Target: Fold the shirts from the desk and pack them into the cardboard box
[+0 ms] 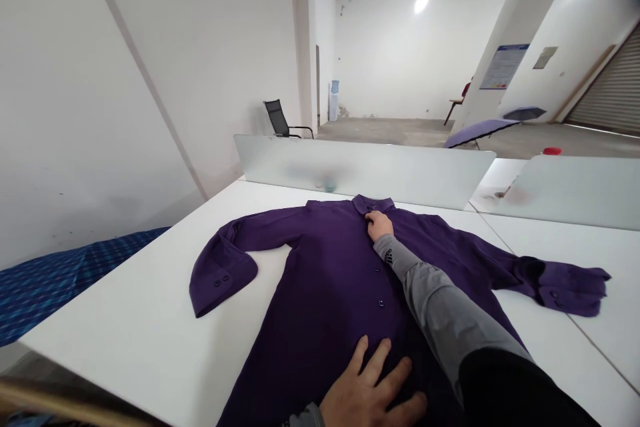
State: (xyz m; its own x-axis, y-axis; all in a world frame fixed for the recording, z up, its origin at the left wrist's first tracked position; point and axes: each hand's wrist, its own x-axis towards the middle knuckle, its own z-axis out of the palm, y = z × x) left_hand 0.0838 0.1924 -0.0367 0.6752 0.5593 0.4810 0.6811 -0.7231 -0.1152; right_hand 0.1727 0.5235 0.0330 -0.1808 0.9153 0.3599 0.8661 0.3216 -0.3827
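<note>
A purple button-up shirt (325, 267) lies spread front side up on the white table, its collar toward the far edge and its sleeves out to both sides. Dark buttons run down the front, and the cuffs have buttons too. My left hand (373, 387) rests flat on the lower front with its fingers spread. Farther up, just under the collar (373, 204), my right hand (380, 225) has its fingers closed on the edge of the front opening. My right forearm covers part of the shirt's right side.
Frosted dividers (365, 170) stand along the far edge of the white table (150, 307). Blue checked cloth (85, 267) is at the left. Beyond are a black mesh chair (280, 120), a purple umbrella (477, 131) and a water dispenser (334, 101).
</note>
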